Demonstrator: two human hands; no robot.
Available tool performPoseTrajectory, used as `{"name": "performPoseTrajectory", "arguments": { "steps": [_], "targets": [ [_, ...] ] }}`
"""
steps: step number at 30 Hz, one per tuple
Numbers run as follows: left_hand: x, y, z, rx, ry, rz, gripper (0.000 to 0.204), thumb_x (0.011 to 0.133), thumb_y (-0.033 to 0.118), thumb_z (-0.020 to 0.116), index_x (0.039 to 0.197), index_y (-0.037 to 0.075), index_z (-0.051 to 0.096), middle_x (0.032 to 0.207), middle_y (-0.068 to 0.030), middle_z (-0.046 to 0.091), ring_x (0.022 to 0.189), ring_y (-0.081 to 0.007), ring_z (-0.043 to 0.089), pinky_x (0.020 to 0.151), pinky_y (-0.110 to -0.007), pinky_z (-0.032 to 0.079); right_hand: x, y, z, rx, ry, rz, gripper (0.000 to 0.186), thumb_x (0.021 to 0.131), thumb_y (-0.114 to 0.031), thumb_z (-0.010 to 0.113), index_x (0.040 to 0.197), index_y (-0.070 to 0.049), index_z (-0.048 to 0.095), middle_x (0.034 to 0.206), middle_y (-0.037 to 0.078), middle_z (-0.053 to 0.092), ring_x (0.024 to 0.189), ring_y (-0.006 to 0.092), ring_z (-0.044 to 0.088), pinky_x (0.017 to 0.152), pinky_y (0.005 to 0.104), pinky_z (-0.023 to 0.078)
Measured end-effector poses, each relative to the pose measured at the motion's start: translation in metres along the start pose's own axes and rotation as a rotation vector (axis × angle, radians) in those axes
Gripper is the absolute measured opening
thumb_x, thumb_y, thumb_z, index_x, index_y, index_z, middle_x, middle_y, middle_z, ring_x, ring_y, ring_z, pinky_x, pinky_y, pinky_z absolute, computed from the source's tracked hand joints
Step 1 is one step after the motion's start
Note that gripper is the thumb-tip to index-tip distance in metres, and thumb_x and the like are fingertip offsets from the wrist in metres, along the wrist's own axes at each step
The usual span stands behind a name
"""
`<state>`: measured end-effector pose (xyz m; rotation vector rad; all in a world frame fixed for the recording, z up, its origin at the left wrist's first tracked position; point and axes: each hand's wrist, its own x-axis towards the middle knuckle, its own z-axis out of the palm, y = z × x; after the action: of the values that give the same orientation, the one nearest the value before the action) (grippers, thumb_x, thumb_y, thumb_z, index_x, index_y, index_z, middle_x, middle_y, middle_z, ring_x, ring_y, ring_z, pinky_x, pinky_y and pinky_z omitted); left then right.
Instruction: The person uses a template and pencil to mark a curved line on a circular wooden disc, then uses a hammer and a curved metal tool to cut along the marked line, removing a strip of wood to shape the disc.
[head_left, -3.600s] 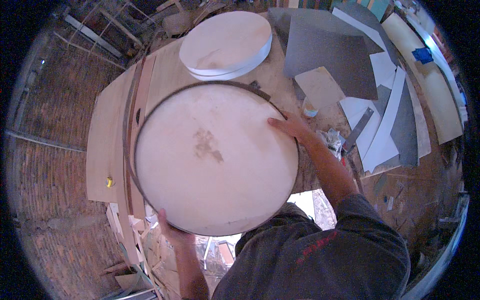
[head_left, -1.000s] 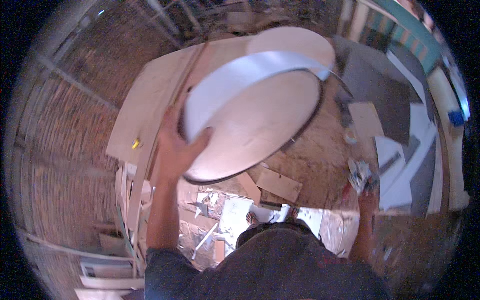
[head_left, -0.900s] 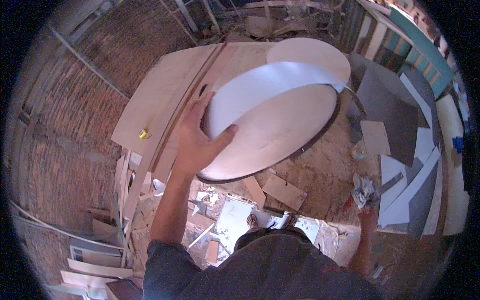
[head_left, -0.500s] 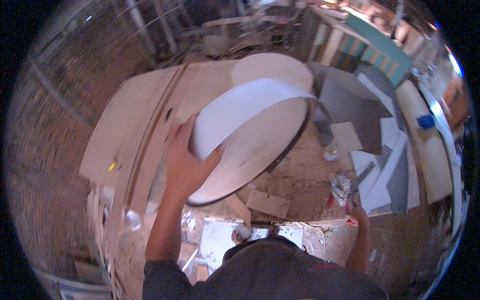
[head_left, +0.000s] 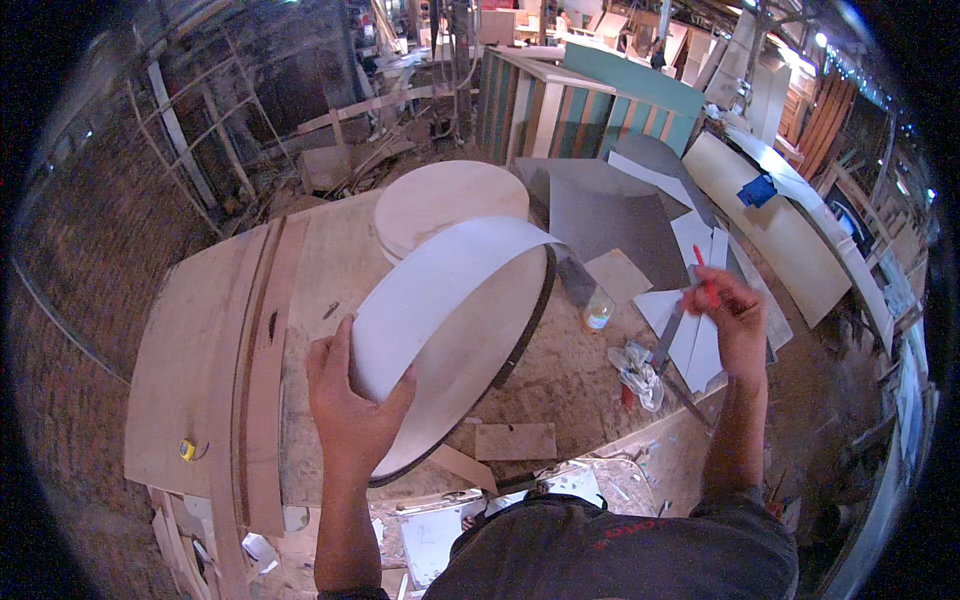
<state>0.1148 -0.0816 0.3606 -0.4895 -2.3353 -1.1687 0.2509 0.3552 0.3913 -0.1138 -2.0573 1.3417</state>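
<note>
My left hand (head_left: 352, 405) grips the near end of a curved white strip (head_left: 440, 285), thumb on one side and fingers on the other. The strip bends along the upper edge of a large wooden disc (head_left: 470, 350) with a dark rim; its far end reaches the disc's far side. Off to the right, my right hand (head_left: 735, 305) is raised above white and grey sheet offcuts (head_left: 690, 340). Its closed fingers hold a slim red tool (head_left: 698, 257), its tip pointing up; blur hides the exact kind.
A second pale disc (head_left: 450, 195) lies behind on the wooden worktable (head_left: 330, 250). A small bottle (head_left: 597, 314) and crumpled white material (head_left: 638, 375) lie at right, a yellow tape measure (head_left: 187, 450) at left. Beyond stands a green striped cabinet (head_left: 560, 110).
My right hand has risen from the table's near right edge with the red tool. The view has shifted, so the table sits lower and more leftward. My left hand keeps its grip on the strip.
</note>
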Motion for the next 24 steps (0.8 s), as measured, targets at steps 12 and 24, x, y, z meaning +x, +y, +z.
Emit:
{"name": "performPoseTrajectory", "arguments": {
  "steps": [12, 24],
  "targets": [
    [-0.014, 0.015, -0.003, 0.090, -0.044, -0.032, 0.094, 0.067, 0.028, 0.093, 0.151, 0.005, 0.057, 0.130, -0.0245, 0.061, 0.125, -0.0437, 0.059, 0.111, -0.051, 0.048, 0.101, -0.119, 0.153, 0.416, -0.480, -0.089, 0.015, 0.102, -0.020, 0.073, 0.102, -0.008, 0.064, 0.070, -0.001, 0.062, 0.057, 0.0117, 0.059, 0.055, 0.0257, 0.045],
    [-0.029, 0.015, -0.005, 0.055, 0.004, 0.051, 0.101, 0.060, 0.027, 0.092, 0.148, -0.004, 0.054, 0.120, -0.0199, 0.062, 0.111, -0.0394, 0.061, 0.099, -0.050, 0.048, 0.090, -0.146, 0.253, 0.019, -1.132, -0.213, 0.018, 0.102, -0.019, 0.070, 0.104, -0.002, 0.076, 0.086, 0.006, 0.075, 0.078, 0.0100, 0.072, 0.069, 0.0253, 0.058]
  ]
}}
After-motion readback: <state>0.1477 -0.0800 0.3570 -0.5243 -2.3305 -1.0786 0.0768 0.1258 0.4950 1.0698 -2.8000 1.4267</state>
